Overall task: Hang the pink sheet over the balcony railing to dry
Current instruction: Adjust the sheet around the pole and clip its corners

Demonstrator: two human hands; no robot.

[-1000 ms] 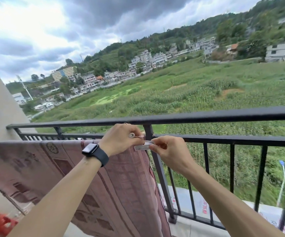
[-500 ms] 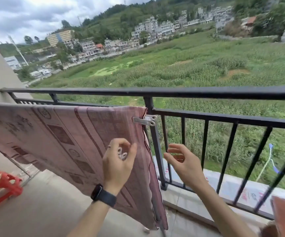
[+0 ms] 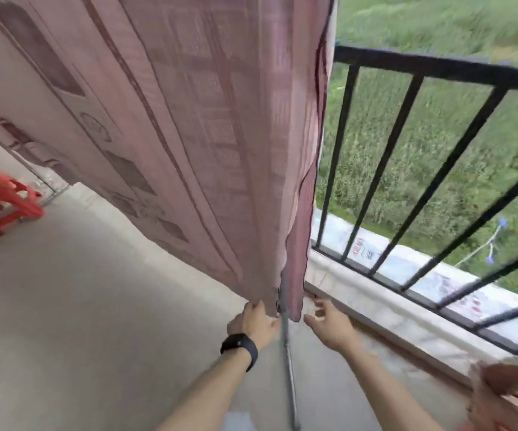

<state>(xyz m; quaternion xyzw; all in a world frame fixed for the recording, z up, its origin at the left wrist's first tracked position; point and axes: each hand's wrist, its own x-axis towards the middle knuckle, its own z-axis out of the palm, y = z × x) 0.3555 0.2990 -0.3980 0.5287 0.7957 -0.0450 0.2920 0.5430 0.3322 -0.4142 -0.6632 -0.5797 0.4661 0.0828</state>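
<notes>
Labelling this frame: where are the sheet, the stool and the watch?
sheet (image 3: 208,126), head view, middle of the hanging cloth
stool (image 3: 1,199), head view, red seat
watch (image 3: 239,344), head view, band on left wrist

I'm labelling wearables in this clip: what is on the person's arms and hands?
Both forearms are bare, with no sleeves or gloves in view. The left hand has a black smartwatch on a black band at the wrist. The right hand wears nothing that shows.

The sheet (image 3: 189,135) fills the upper left and centre of the frame, the railing (image 3: 438,70) at right. A stool (image 3: 1,200) stands at far left. 2 hands (image 3: 256,320) (image 3: 332,326) flank the sheet's bottom corner, lower centre.
</notes>
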